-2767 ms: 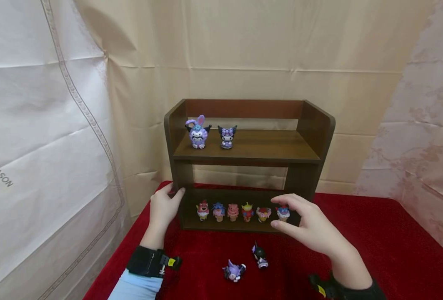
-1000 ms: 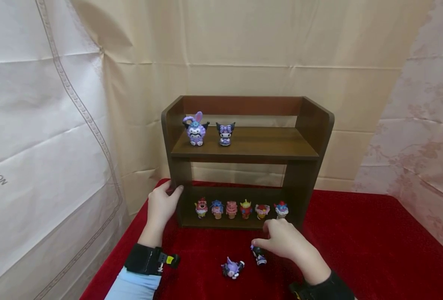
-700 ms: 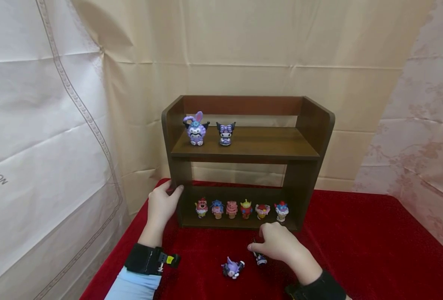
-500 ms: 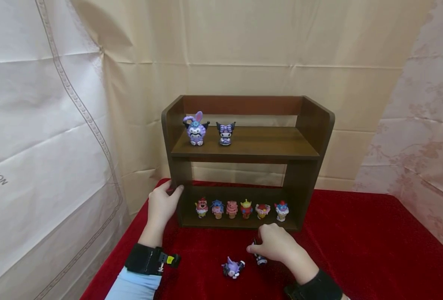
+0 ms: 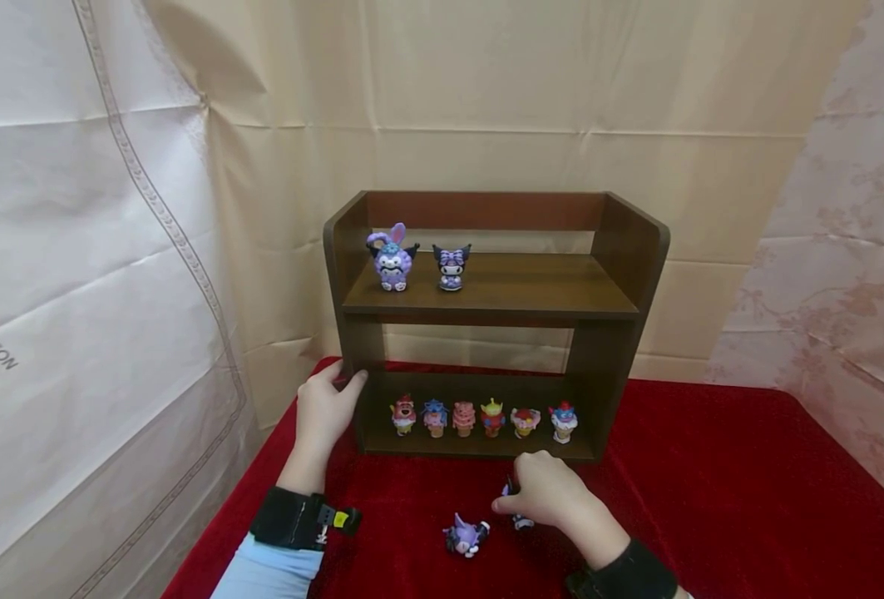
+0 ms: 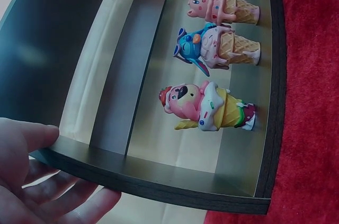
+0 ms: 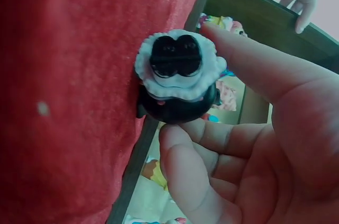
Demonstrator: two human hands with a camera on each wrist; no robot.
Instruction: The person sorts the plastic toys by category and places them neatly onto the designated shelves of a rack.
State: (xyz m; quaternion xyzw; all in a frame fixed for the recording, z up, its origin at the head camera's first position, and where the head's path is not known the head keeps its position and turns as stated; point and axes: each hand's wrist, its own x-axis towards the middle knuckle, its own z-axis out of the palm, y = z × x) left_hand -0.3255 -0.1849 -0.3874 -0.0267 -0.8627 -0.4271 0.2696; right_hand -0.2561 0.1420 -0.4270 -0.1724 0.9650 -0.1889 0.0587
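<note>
My left hand (image 5: 327,408) grips the left side panel of a dark wooden shelf (image 5: 486,314). In the left wrist view, its thumb lies on the inner face and the fingers outside. In front of the shelf, my right hand (image 5: 550,491) pinches a small black-and-purple figurine (image 5: 521,522) between thumb and index finger, low over the red cloth. The right wrist view shows the figurine's white frilled underside (image 7: 142,68) and black feet facing the camera; the hand covers much of it in the head view. A purple figurine (image 5: 462,537) lies on the cloth to the left.
Two purple figurines, one with bunny ears (image 5: 392,268) and one with a bow (image 5: 451,270), stand on the upper shelf's left. Several ice-cream-cone figurines (image 5: 463,418) line the lower shelf. Red cloth (image 5: 711,482) covers the table; beige curtain (image 5: 486,100) hangs behind.
From beside the lower shelf's right end, my right hand has come down and left to the black-and-purple figurine, and its fingers have closed on it. My left hand stays at the side panel.
</note>
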